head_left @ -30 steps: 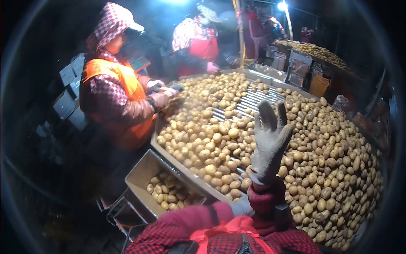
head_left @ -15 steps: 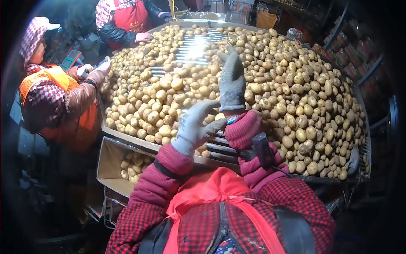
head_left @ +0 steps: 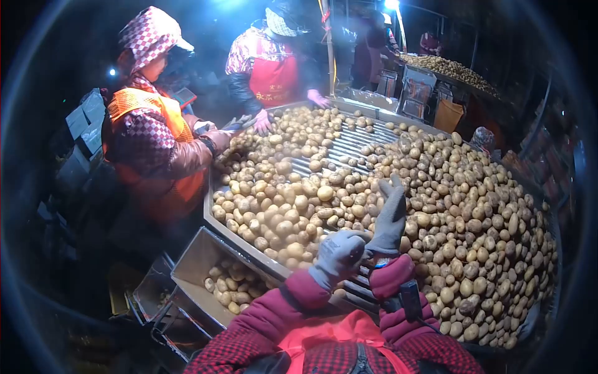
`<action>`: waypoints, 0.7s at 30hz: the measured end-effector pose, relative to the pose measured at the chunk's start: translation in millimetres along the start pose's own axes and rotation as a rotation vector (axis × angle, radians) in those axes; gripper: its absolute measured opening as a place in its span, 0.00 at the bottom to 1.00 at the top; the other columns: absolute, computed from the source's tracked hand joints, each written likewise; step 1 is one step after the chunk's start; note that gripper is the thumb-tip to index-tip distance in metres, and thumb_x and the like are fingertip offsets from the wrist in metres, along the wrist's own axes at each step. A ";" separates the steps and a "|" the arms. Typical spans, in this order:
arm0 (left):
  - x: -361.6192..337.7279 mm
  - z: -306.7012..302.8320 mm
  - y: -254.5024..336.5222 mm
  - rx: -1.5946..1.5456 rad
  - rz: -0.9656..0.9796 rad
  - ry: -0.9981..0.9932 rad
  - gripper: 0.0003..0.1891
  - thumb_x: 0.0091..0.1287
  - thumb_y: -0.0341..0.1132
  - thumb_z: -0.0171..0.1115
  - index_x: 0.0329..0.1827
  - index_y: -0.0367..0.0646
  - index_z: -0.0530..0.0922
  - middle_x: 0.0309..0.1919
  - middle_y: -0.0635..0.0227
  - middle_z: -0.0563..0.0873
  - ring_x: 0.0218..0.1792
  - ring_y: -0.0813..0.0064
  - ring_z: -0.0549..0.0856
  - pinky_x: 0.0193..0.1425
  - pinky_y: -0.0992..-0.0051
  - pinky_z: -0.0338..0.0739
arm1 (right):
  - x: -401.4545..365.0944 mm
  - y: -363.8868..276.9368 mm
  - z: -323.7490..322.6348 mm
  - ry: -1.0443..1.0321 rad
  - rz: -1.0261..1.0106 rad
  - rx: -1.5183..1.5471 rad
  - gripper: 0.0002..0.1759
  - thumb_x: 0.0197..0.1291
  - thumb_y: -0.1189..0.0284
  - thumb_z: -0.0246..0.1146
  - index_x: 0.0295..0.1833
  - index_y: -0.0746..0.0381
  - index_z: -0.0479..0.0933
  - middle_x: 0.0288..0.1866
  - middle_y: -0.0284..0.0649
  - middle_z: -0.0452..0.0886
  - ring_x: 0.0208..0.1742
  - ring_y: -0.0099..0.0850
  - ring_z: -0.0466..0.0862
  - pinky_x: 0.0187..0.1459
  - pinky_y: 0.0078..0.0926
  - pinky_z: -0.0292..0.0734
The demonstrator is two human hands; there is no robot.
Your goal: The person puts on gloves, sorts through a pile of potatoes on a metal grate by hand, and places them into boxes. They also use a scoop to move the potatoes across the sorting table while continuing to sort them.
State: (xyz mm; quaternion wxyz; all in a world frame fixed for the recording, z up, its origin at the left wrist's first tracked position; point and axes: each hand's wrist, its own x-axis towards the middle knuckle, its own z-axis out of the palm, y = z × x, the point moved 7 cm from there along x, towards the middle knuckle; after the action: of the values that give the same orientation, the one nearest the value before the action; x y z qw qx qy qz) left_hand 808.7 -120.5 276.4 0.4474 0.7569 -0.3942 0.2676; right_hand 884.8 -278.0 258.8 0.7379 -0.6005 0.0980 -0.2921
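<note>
My left hand, in a grey-white work glove, is closed with its fingertips at the cuff of the glove on my right hand. My right hand, also gloved in grey, points up and away with its fingers stretched out and holds nothing. A blue and white band shows at the right wrist, just below the glove's cuff. Both hands are above a large sorting table heaped with potatoes. Metal rollers show between the heaps.
A carton partly filled with potatoes stands below the table's left edge. One co-worker in an orange vest stands at the left; another in a red apron is at the far side. A second potato-covered table lies behind.
My view has tilted up and turned left, showing more of the background. My left hand has come against my right wrist and its fingers have closed at the glove's cuff.
</note>
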 end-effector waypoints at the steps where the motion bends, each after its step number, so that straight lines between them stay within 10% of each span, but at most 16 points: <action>1: -4.2 0.9 -1.6 -0.038 -0.002 0.085 0.11 0.53 0.35 0.76 0.34 0.47 0.80 0.40 0.59 0.89 0.37 0.57 0.88 0.39 0.61 0.81 | -1.8 -8.6 0.0 -0.010 -0.125 -0.056 0.38 0.81 0.45 0.37 0.79 0.61 0.65 0.69 0.48 0.79 0.70 0.38 0.78 0.66 0.34 0.75; 4: -10.9 11.6 -15.6 0.007 -0.234 0.061 0.10 0.59 0.35 0.71 0.40 0.42 0.82 0.45 0.53 0.88 0.42 0.52 0.88 0.45 0.59 0.82 | -32.2 -64.6 12.9 -0.006 -0.550 -0.290 0.38 0.82 0.46 0.36 0.76 0.66 0.68 0.67 0.49 0.80 0.70 0.39 0.78 0.68 0.37 0.74; 9: -30.4 36.7 -37.3 -0.158 -0.426 0.083 0.11 0.66 0.38 0.66 0.47 0.41 0.83 0.42 0.52 0.87 0.43 0.47 0.86 0.48 0.57 0.81 | -40.9 -74.2 26.4 -0.082 -0.615 -0.362 0.39 0.83 0.48 0.36 0.72 0.73 0.71 0.62 0.54 0.84 0.65 0.45 0.83 0.71 0.38 0.71; 14: -40.4 53.7 -33.7 -0.678 -0.755 -0.081 0.15 0.74 0.34 0.65 0.59 0.35 0.81 0.46 0.67 0.89 0.47 0.80 0.84 0.51 0.75 0.82 | -43.5 -80.4 23.5 -0.151 -0.589 -0.245 0.26 0.83 0.61 0.48 0.71 0.70 0.71 0.66 0.54 0.80 0.68 0.43 0.80 0.73 0.39 0.70; 21: -46.0 71.5 -29.0 -0.641 -0.785 -0.340 0.18 0.78 0.45 0.63 0.57 0.37 0.83 0.38 0.65 0.91 0.39 0.82 0.85 0.45 0.73 0.82 | -42.5 -79.6 6.0 -0.106 -0.540 -0.240 0.27 0.81 0.60 0.53 0.72 0.70 0.72 0.68 0.53 0.80 0.71 0.42 0.78 0.74 0.38 0.68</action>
State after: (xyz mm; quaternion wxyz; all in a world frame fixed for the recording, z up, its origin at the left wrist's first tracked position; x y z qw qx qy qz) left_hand 811.7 -159.1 195.4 0.6524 0.7055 -0.2102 -0.1803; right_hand 828.3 -258.3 326.7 0.5613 -0.7022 -0.0698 -0.4324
